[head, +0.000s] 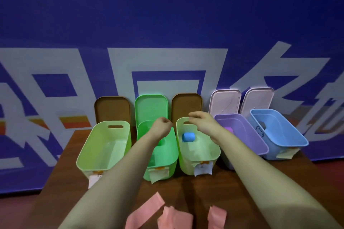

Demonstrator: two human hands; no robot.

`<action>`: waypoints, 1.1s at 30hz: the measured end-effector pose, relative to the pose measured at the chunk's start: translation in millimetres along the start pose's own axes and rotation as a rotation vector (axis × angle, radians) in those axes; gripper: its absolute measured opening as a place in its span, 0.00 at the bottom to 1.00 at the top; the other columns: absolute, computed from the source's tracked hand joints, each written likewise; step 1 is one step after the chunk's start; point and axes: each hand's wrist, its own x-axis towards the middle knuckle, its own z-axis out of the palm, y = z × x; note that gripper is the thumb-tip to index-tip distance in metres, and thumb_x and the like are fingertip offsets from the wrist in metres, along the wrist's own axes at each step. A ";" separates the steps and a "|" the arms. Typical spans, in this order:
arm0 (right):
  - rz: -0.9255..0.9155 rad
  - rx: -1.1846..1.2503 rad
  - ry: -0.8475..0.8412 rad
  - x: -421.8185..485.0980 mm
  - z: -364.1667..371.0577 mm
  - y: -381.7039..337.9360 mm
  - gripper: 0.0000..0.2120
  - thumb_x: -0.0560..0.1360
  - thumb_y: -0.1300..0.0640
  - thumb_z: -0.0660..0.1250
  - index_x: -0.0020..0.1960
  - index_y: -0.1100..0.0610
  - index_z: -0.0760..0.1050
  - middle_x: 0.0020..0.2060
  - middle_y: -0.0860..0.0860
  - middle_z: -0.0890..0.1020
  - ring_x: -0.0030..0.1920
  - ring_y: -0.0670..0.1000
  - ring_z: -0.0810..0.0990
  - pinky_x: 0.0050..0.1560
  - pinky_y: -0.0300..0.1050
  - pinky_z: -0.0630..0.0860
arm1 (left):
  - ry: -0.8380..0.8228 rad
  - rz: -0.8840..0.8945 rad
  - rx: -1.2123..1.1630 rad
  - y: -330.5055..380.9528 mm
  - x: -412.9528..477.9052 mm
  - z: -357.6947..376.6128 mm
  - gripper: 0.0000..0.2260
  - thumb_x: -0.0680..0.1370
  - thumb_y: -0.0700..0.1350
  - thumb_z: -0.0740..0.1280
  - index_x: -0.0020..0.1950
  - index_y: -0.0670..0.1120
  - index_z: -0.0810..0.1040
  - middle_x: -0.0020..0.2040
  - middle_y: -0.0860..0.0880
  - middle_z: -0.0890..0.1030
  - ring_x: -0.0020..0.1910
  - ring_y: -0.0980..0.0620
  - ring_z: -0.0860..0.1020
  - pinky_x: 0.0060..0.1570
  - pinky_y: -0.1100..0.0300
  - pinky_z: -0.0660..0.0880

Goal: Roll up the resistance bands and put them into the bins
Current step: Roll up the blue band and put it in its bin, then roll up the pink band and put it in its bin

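- Both hands are hovering over the row of bins. The left hand (pixel 162 126) is hanging above the green bin (pixel 165 161), fingers curled in and nothing showing in them. The right hand (pixel 200 120) is hanging over the pale green bin (pixel 201 156) next along, fingers drooping loose and apart, gripping nothing.
- The blue roll (pixel 188 137) is lying at that bin's far end, just below the right hand. I'm calling the put-in step done for blue.
- The pink bands (pixel 149 208) are lying flat and unrolled on the surface (pixel 232 191), near its front edge. The next move is calling for both hands to come back, pinch one end and roll it tight.
- Counting: five bins and five lids (pixel 150 107) propped behind them.
- Two rolls are plainly binned, the blue one and a purple roll (pixel 228 129) in the purple bin (pixel 260 147). A dark shape under the left wrist is possibly a third.
- Three pink strips are showing.
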 end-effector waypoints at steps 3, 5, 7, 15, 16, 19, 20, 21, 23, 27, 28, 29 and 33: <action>-0.044 -0.089 -0.048 -21.0 7.5 -3.8 0.18 0.79 0.58 0.62 0.68 0.59 0.71 0.66 0.52 0.74 0.64 0.49 0.72 0.59 0.38 0.67 | 0.002 0.091 0.223 -10.3 -16.4 -8.8 0.15 0.79 0.42 0.62 0.64 0.38 0.73 0.59 0.41 0.78 0.54 0.42 0.77 0.49 0.57 0.73; -0.055 -0.149 -0.115 -33.9 12.8 -4.1 0.19 0.79 0.57 0.62 0.69 0.59 0.70 0.66 0.52 0.74 0.66 0.50 0.72 0.60 0.40 0.68 | -0.028 0.138 0.307 -17.6 -28.1 -12.7 0.17 0.79 0.43 0.62 0.66 0.39 0.71 0.63 0.42 0.76 0.57 0.42 0.77 0.52 0.56 0.73; -0.064 -0.251 -0.175 -43.6 17.5 -2.1 0.19 0.79 0.55 0.63 0.69 0.59 0.70 0.66 0.52 0.74 0.66 0.51 0.72 0.62 0.42 0.68 | -0.056 0.158 0.381 -23.5 -39.4 -14.6 0.16 0.78 0.44 0.62 0.65 0.40 0.73 0.62 0.43 0.77 0.57 0.44 0.77 0.52 0.57 0.73; -0.025 -0.627 -0.548 -63.4 20.8 24.8 0.14 0.77 0.53 0.64 0.60 0.58 0.77 0.46 0.53 0.80 0.42 0.49 0.74 0.41 0.41 0.72 | -0.341 0.037 0.612 -54.1 -70.4 -0.3 0.11 0.79 0.47 0.62 0.53 0.41 0.77 0.53 0.41 0.81 0.46 0.45 0.79 0.47 0.56 0.75; -0.014 -0.650 -0.573 -64.1 21.4 31.2 0.14 0.77 0.53 0.65 0.60 0.56 0.77 0.47 0.54 0.80 0.42 0.51 0.74 0.43 0.44 0.73 | -0.373 0.013 0.624 -58.5 -72.9 3.2 0.11 0.79 0.48 0.62 0.53 0.42 0.76 0.53 0.40 0.81 0.44 0.46 0.78 0.45 0.56 0.74; -0.004 -0.711 -0.652 -69.4 25.3 55.5 0.16 0.75 0.50 0.66 0.60 0.54 0.76 0.54 0.53 0.80 0.51 0.54 0.79 0.55 0.50 0.77 | -0.444 -0.016 0.699 -73.1 -82.1 18.9 0.15 0.79 0.51 0.62 0.58 0.42 0.76 0.55 0.43 0.79 0.47 0.48 0.76 0.47 0.55 0.74; -0.002 -0.727 -0.677 -70.6 27.4 65.0 0.16 0.75 0.49 0.66 0.61 0.54 0.76 0.56 0.53 0.80 0.55 0.55 0.79 0.59 0.52 0.77 | -0.456 -0.013 0.738 -78.5 -85.1 25.2 0.15 0.78 0.52 0.62 0.59 0.43 0.76 0.55 0.44 0.79 0.48 0.48 0.77 0.47 0.55 0.74; -0.003 -0.751 -0.700 -72.0 29.6 74.2 0.17 0.75 0.48 0.66 0.61 0.53 0.76 0.58 0.53 0.79 0.57 0.55 0.78 0.60 0.52 0.76 | -0.465 -0.007 0.773 -84.3 -87.1 31.8 0.16 0.78 0.52 0.62 0.59 0.43 0.77 0.55 0.43 0.79 0.49 0.46 0.77 0.47 0.54 0.73; 0.004 -0.787 -0.728 -72.5 35.0 93.9 0.18 0.76 0.47 0.66 0.63 0.53 0.75 0.60 0.51 0.77 0.58 0.53 0.77 0.61 0.50 0.75 | -0.496 -0.006 0.801 -97.1 -89.4 44.9 0.16 0.79 0.52 0.62 0.57 0.41 0.78 0.54 0.39 0.79 0.52 0.43 0.79 0.50 0.50 0.75; 0.013 -0.782 -0.754 -69.8 48.3 129.2 0.19 0.77 0.49 0.66 0.65 0.55 0.72 0.62 0.51 0.76 0.59 0.52 0.76 0.60 0.45 0.73 | -0.510 -0.042 0.751 -128.7 -85.4 65.2 0.15 0.77 0.51 0.65 0.59 0.44 0.75 0.51 0.47 0.80 0.49 0.48 0.80 0.46 0.56 0.76; 0.014 -0.774 -0.749 -68.7 51.4 136.5 0.20 0.76 0.49 0.66 0.66 0.55 0.71 0.62 0.50 0.76 0.59 0.51 0.75 0.59 0.43 0.72 | -0.491 -0.042 0.760 -135.6 -84.4 69.2 0.17 0.76 0.52 0.66 0.61 0.44 0.74 0.51 0.48 0.79 0.48 0.49 0.79 0.44 0.57 0.75; 0.013 -0.765 -0.741 -68.0 54.4 143.4 0.22 0.76 0.48 0.67 0.67 0.54 0.71 0.62 0.49 0.75 0.58 0.50 0.75 0.57 0.41 0.71 | -0.474 -0.033 0.773 -142.4 -83.3 72.9 0.19 0.75 0.52 0.67 0.63 0.45 0.73 0.53 0.48 0.78 0.49 0.49 0.78 0.44 0.57 0.74; -0.020 -0.723 -0.711 -61.6 66.1 172.1 0.29 0.71 0.46 0.72 0.69 0.52 0.68 0.63 0.48 0.74 0.57 0.49 0.74 0.58 0.41 0.71 | -0.467 0.051 0.780 -165.4 -73.8 85.2 0.18 0.71 0.48 0.71 0.59 0.47 0.73 0.55 0.47 0.77 0.50 0.49 0.77 0.47 0.55 0.76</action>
